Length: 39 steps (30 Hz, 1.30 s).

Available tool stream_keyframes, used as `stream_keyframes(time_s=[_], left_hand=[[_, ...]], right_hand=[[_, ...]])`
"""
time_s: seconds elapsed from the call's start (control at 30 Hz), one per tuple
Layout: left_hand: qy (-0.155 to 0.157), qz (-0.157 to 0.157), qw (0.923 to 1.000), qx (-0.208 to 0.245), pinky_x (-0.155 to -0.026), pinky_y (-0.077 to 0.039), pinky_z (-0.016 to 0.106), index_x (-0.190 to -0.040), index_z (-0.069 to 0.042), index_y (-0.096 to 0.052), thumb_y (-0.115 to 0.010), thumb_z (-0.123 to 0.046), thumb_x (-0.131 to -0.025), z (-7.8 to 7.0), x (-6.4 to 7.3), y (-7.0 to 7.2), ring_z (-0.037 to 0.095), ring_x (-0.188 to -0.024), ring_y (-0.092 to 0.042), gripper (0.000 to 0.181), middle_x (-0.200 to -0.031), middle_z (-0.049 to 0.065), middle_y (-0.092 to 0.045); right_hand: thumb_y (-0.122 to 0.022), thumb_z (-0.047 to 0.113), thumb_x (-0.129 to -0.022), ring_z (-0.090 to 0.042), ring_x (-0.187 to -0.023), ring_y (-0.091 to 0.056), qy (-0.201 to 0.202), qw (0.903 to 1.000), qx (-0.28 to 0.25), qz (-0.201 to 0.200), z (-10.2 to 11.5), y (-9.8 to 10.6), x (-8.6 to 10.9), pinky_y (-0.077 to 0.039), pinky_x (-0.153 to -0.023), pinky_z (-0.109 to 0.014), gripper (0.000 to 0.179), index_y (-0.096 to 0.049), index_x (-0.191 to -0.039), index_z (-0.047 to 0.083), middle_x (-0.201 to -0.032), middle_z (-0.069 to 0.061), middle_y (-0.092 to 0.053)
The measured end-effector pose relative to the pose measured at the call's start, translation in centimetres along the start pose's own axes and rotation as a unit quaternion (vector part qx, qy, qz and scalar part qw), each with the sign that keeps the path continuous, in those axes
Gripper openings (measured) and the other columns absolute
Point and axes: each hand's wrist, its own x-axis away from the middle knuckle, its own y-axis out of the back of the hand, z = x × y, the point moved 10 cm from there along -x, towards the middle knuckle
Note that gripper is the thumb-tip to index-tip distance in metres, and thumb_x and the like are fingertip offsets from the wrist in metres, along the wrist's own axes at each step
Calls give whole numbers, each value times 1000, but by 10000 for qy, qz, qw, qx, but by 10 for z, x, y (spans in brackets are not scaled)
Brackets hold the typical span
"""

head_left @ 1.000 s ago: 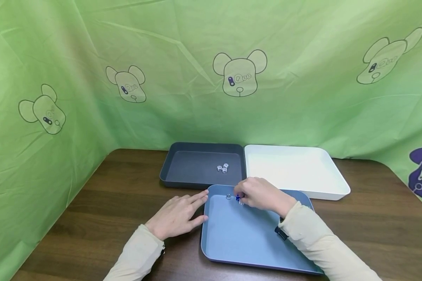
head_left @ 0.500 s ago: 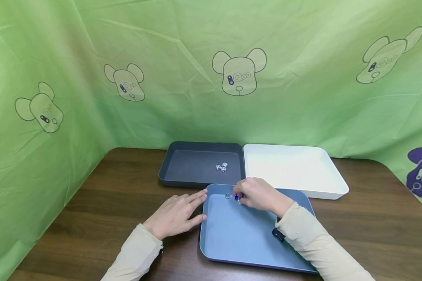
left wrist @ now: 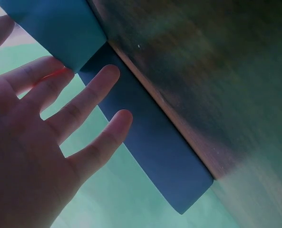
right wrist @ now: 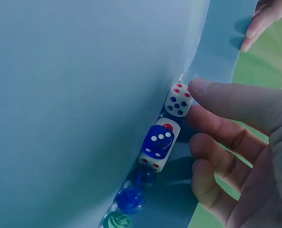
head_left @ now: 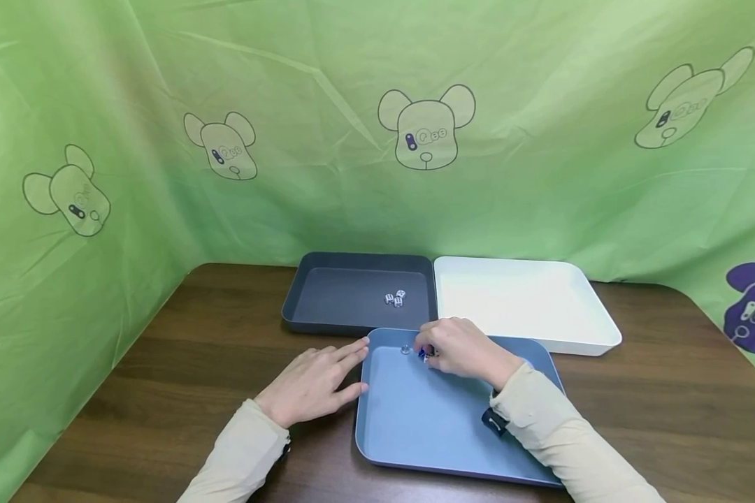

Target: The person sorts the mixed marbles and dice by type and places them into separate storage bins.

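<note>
My right hand [head_left: 456, 349] reaches into the far part of the blue tray [head_left: 415, 433]. In the right wrist view, its thumb and curled index finger pinch a white die [right wrist: 177, 100] with red and blue dots. A blue die [right wrist: 158, 141] with white dots overlaps another white die [right wrist: 149, 163] beside it. Farther along that row lie a rounded blue piece [right wrist: 130, 200] and a swirled green piece [right wrist: 118, 220]. Left of the fingers sits a small clear piece [head_left: 405, 349]. My left hand [head_left: 311, 388] lies with spread, straight fingers, its fingertips at the tray's left rim.
Behind the blue tray stand a dark grey tray [head_left: 346, 286] and a white tray [head_left: 509, 297], side by side. Three white dice [head_left: 394, 299] lie in the dark one. The wooden table [head_left: 163, 391] backs onto a green cloth [head_left: 314, 175] printed with mouse heads.
The head view has shifted slightly, carrying everything a little left. My right hand stays over the same spot with only small finger movement; my left hand keeps its place at the rim.
</note>
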Motion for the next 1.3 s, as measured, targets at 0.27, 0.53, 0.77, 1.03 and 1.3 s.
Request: stream_keyframes(time_s=[0.27,0.53,0.77,1.03,1.3], left_hand=[[-46,-5,10000,-40,-96,-50,49,-146,-4,-55,-55,-42,-103,-1,-1,1,29,-122,-61,57,-155,6,-46],[-4,-4,10000,20,-96,-50,50,-146,-4,-55,-56,-42,-103,0,0,2,29,-123,-61,57,-156,6,-46],[-4,-1,10000,40,-96,-50,50,-146,-4,-55,-56,-42,-103,0,0,2,29,-123,-60,57,-156,6,-45],[-39,-30,10000,-6,-95,-51,49,-145,-4,-56,-56,-41,-103,-1,-1,2,29,-122,-61,56,-155,6,-46],[-23,-26,10000,-32,-95,-51,49,-145,-4,-56,-56,-41,-103,-1,0,0,29,-122,-61,56,-155,6,-46]], right_hand=[[-84,2,-73,-5,-63,-53,-11,10000,51,-4,0,1,1,-45,-54,-25,19,-78,-89,12,-75,8,-62],[-84,2,-71,-6,-64,-56,-90,9999,113,39,-1,1,0,-47,-56,-28,19,-77,-86,13,-74,9,-64],[-84,4,-71,-9,-67,-60,-146,9997,140,140,-2,-1,0,-49,-58,-30,17,-75,-81,15,-73,9,-65],[-83,4,-75,-10,-71,-63,-270,9991,-157,281,-3,2,0,-53,-64,-31,15,-76,-84,13,-77,7,-69],[-81,-1,-78,-10,-72,-66,-344,9987,-292,224,-4,20,-6,-55,-67,-32,14,-77,-88,9,-83,3,-73]])
